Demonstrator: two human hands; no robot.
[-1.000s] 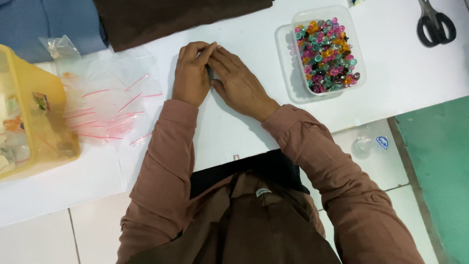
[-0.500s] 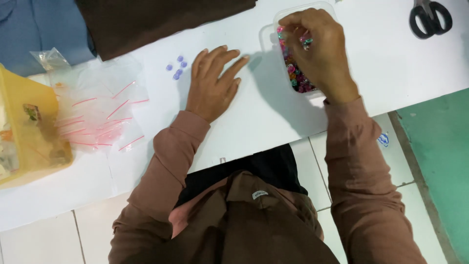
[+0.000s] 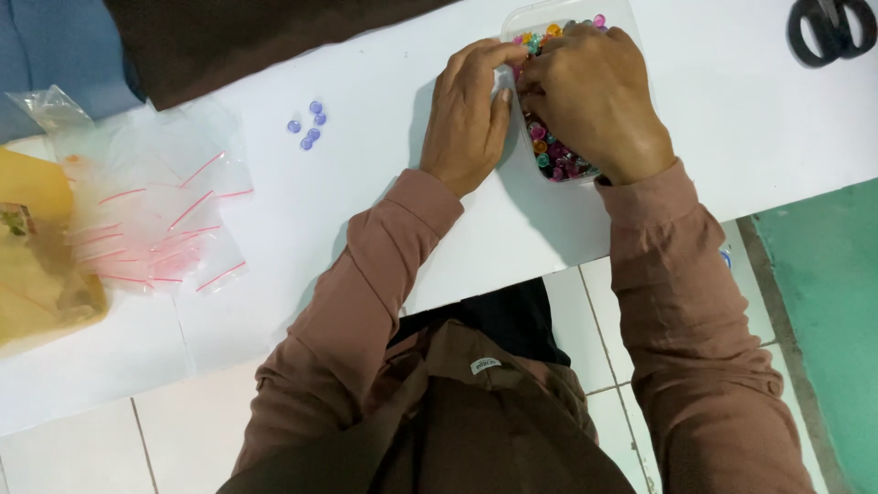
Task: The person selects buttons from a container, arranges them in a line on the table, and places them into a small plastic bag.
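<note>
Both hands are brought together over the clear plastic tub point(image 3: 615, 20) of coloured beads point(image 3: 551, 151), which is taken here as the landmark. The right hand point(image 3: 594, 96) is laid on top of the tub with its fingers curled down into the beads; what is pinched under them cannot be told. The left hand point(image 3: 471, 114) is placed against the tub's left wall, the fingers bent and the fingertips meeting those of the right hand at the rim.

Most of the tub is hidden by the hands, and its far edge is cut off by the frame. The beads are seen as small, round and glossy, in pink, green, orange and purple.

Left of the tub, a few bluish beads point(image 3: 307, 125) are lying on the white desk point(image 3: 732, 137). Far to the left, small clear bags point(image 3: 165, 220) with red strips are piled. Right of the tub, black scissors point(image 3: 830, 27) are partly cut off.
</note>
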